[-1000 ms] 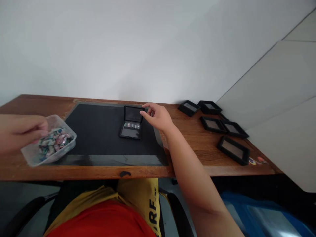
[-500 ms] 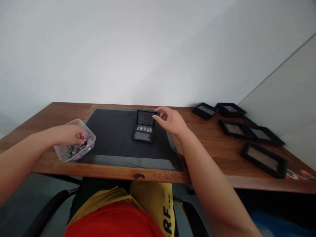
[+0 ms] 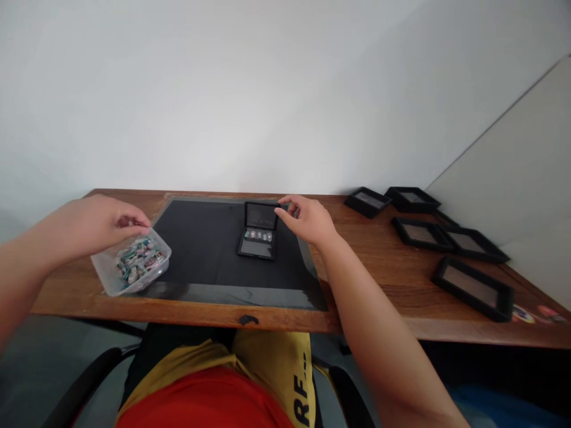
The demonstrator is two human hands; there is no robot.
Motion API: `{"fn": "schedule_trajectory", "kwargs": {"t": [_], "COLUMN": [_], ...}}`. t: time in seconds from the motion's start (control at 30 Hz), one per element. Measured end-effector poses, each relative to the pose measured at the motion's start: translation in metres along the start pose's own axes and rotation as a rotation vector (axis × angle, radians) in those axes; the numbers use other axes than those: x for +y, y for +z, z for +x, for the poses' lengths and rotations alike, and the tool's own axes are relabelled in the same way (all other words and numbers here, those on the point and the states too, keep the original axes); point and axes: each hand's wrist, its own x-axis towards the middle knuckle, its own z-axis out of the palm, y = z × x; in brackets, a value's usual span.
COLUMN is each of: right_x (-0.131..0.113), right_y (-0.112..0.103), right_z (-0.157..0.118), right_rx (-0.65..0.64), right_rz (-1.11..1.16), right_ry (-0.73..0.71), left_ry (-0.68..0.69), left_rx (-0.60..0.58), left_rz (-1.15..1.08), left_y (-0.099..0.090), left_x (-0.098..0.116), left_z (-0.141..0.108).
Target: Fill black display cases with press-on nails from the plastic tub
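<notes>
A clear plastic tub (image 3: 104, 276) of small green, white and pinkish pieces (image 3: 138, 261) stands at the left of the desk. Over its back edge is my left hand (image 3: 118, 221), thumb and fingertips pressed together; whatever they hold is too small to name. An opened black case (image 3: 259, 232) stands on the dark mat, its lid raised, with a row of several small shiny pieces across its middle. My right hand (image 3: 307, 219) is beside the lid's right edge, thumb and fingers apart, with nothing visible between them.
Several black box frames (image 3: 473, 288) lie on the right part of the wooden desk (image 3: 375, 267), near the side wall. The dark mat (image 3: 200, 249) covers the desk's middle under a clear sheet. Round stickers (image 3: 524, 315) are at the right front edge.
My left hand has risen out of the tub and moved back and left, uncovering the pieces. My right hand has stayed by the case lid. The view has shifted slightly.
</notes>
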Motion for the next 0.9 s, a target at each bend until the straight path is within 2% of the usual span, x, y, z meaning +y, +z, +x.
{"fn": "schedule_trajectory", "kwargs": {"t": [0.07, 0.13, 0.2, 0.27, 0.37, 0.47, 0.57, 0.67, 0.77, 0.9], "right_x": [-0.001, -0.002, -0.003, -0.006, -0.013, -0.022, -0.025, -0.024, -0.022, -0.022], "right_y": [-0.001, -0.002, -0.001, -0.001, 0.000, 0.002, 0.007, 0.013, 0.019, 0.023], "right_z": [0.000, 0.000, -0.001, -0.003, -0.008, -0.012, -0.015, -0.016, -0.017, -0.017], "right_rx": [0.002, 0.001, 0.024, 0.089, 0.130, -0.039, -0.181, -0.238, -0.269, -0.295], "right_rz": [-0.009, -0.012, 0.006, 0.096, 0.397, 0.643, 0.696, 0.621, 0.572, 0.569], "right_ry": [0.021, 0.036, 0.035, -0.015, -0.161, -0.176, -0.145, -0.138, -0.137, -0.123], "left_ry": [0.060, 0.117, 0.166, 0.234, 0.369, 0.505, 0.528, 0.500, 0.483, 0.489], "left_rx": [-0.094, -0.053, -0.032, -0.066, -0.077, 0.048, 0.148, 0.251, 0.315, 0.335], "left_rz": [0.138, 0.149, 0.028, -0.143, -0.333, -0.414, -0.437, -0.454, -0.478, -0.502], "left_y": [0.000, 0.002, 0.007, 0.017, 0.045, 0.085, 0.123, 0.147, 0.159, 0.163], "left_x": [0.014, 0.034, 0.061, 0.094, 0.142, 0.173, 0.182, 0.177, 0.170, 0.166], "left_z": [-0.003, -0.006, -0.007, -0.006, -0.001, 0.006, 0.010, 0.008, 0.005, 0.004]}}
